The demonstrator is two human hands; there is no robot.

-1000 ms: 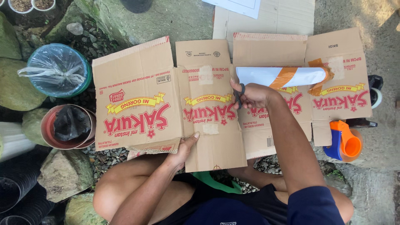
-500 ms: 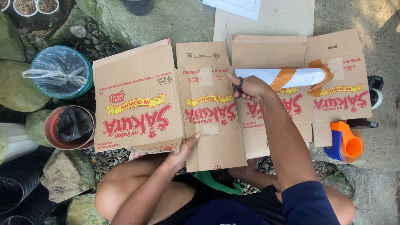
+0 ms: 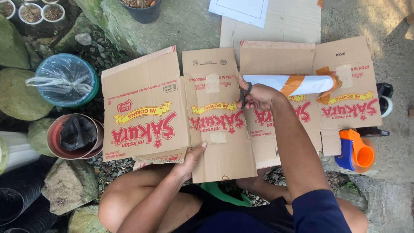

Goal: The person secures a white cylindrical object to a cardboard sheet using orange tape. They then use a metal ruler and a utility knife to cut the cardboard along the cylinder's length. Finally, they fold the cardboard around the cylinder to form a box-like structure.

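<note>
Looking down from the head camera, a flattened brown cardboard box (image 3: 215, 112) with red and yellow print lies spread on the ground in front of the seated person's bare knees, and it serves as the landmark for everything else. At the box's middle fold, the right hand (image 3: 258, 96) is closed around the dark handles of a pair of scissors (image 3: 244, 94), whose blades sit at the crease near the upper flaps. At the near edge of the box, the left hand (image 3: 193, 157) presses on the cardboard, thumb on top of the panel and fingers curled under the rim; the two hands are well apart. Lying across the right-hand panels of the box, just beyond the right hand, is a rolled white sheet (image 3: 289, 84) with an orange band. Off the box's right edge stand an orange and blue tape dispenser (image 3: 357, 151) and a roll of tape (image 3: 387, 105). Left of the box sit a teal pot covered with clear plastic (image 3: 64, 80) and a reddish pot holding a black bag (image 3: 75, 136), among stones.
</note>
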